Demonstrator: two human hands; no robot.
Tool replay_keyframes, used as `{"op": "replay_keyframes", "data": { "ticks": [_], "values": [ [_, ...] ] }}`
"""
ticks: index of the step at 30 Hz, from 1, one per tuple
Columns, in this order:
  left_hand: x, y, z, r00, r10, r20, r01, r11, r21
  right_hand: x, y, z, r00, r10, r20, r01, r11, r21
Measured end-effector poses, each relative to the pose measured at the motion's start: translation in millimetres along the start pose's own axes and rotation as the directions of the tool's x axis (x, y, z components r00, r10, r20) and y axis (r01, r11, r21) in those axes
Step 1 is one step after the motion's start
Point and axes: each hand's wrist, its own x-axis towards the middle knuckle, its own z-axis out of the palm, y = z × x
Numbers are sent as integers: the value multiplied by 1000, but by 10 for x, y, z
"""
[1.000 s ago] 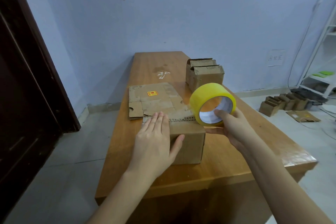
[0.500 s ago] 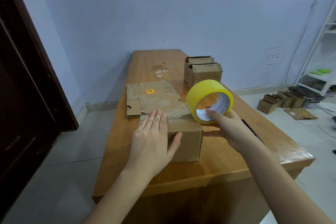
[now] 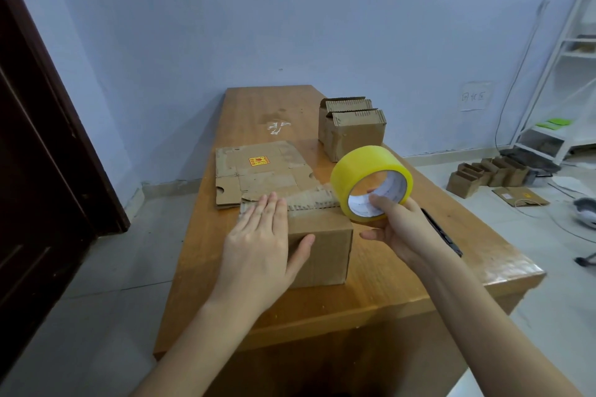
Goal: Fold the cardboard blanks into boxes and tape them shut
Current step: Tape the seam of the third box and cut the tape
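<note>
A small folded cardboard box (image 3: pixel 325 248) stands near the front of the wooden table (image 3: pixel 380 287). My left hand (image 3: pixel 261 245) lies flat on its top, fingers straight, thumb against the front face. My right hand (image 3: pixel 398 229) holds a yellow tape roll (image 3: pixel 371 180) at the box's right top edge, with a finger hooked through the core. Behind the box lies a stack of flat cardboard blanks (image 3: pixel 258 171). Two folded boxes (image 3: pixel 353 129) stand further back on the right.
A dark pen-like object (image 3: pixel 442 232) lies on the table right of my right hand. More folded boxes (image 3: pixel 487 174) and a flat blank (image 3: pixel 521 196) sit on the floor at right, near a white shelf (image 3: pixel 561 80). A dark door (image 3: pixel 38 138) is at left.
The tape roll has dropped slightly and come closer to the box's right top edge. My left hand stays flat on the box top.
</note>
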Motion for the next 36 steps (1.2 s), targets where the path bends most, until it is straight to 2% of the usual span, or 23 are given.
{"op": "replay_keyframes", "data": {
  "ticks": [3, 6, 8, 15, 18, 21, 25, 29, 33, 36],
  "values": [
    [4, 1, -12, 1000, -7, -1, 7, 1000, -7, 14, -20, -39, 1000, -16, 24, 17, 998, -62],
    [6, 0, -19, 1000, -5, -4, 5, 1000, -15, 43, -161, -112, 987, -110, 114, 136, 957, -256],
    [3, -2, -15, 1000, 1, -5, -2, 1000, -22, 50, -212, -150, 980, -130, 152, 172, 935, -311],
    [22, -12, -12, 1000, 5, -5, -5, 1000, -18, 45, 72, -189, 997, -72, -11, 70, 990, -121],
    [16, 6, -10, 1000, -17, 4, 17, 1000, -19, -1, 241, -194, 997, 12, -79, -20, 996, -89],
    [12, 9, -4, 1000, -21, 9, 21, 1000, -17, -35, 295, -188, 997, 42, -64, -48, 994, -102],
    [8, 21, -18, 999, -39, 37, 40, 999, -12, -30, 330, -181, 988, -39, -149, 14, 987, -162],
    [9, 24, -27, 998, -45, 49, 47, 998, -30, 2, 180, -211, 957, -200, -210, 103, 911, -399],
    [6, 12, -38, 997, -35, 67, 37, 999, -37, -53, -193, -217, 917, -393, -73, 253, 712, -655],
    [1, 0, -37, 997, -28, 70, 32, 998, -46, -74, -358, -209, 912, -409, -10, 286, 657, -698]
  ]
}}
